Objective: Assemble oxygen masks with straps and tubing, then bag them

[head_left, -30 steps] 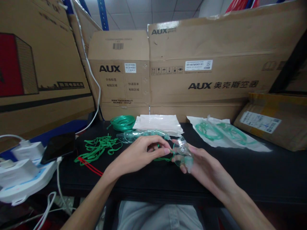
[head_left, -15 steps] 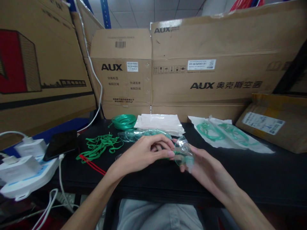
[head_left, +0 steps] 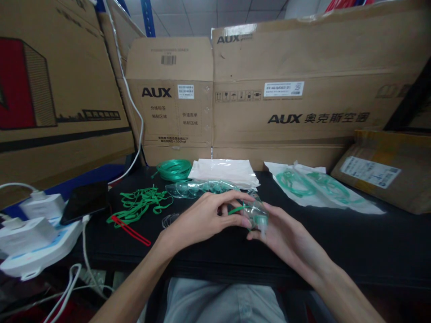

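Head view: left fingers (head_left: pixel 235 195), right fingers (head_left: pixel 255 235) clamped on clear mask (head_left: pixel 257 210); white pouches (head_left: pixel 365 206) hold coiled green tubing (head_left: pixel 291 188).

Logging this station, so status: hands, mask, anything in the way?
Right hand cupping clear mask. Left hand at mask's edge, green strap alongside. Red loop off left, apart from mask.

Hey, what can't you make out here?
In the head view:
Green strap: partly hidden by the left hand.
Right hand: fingers partly hidden by the clear mask and left hand.
Taped box: cut off by the right edge.
White label on the back carton: fine print too small and blurred.
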Motion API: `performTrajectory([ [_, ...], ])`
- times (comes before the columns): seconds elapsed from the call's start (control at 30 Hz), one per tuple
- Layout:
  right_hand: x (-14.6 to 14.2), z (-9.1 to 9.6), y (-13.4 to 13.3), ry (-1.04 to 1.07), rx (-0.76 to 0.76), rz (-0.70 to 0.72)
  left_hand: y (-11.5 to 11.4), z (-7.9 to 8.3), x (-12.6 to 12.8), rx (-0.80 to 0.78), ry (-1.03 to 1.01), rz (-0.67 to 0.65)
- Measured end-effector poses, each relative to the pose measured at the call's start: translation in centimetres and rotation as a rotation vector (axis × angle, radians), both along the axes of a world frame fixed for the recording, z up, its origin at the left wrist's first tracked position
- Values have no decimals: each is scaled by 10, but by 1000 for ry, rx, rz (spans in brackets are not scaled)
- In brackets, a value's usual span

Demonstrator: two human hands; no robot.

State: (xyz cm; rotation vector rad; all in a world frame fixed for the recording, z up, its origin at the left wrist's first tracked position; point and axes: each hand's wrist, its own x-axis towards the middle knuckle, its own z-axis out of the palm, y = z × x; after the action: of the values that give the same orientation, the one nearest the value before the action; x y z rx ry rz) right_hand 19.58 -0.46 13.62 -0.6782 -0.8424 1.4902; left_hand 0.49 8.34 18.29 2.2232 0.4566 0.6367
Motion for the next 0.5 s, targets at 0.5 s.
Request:
performTrajectory([
  [0.5,-4,-2,-8,-900,521,-759,-4,-1,1,95,18,113],
])
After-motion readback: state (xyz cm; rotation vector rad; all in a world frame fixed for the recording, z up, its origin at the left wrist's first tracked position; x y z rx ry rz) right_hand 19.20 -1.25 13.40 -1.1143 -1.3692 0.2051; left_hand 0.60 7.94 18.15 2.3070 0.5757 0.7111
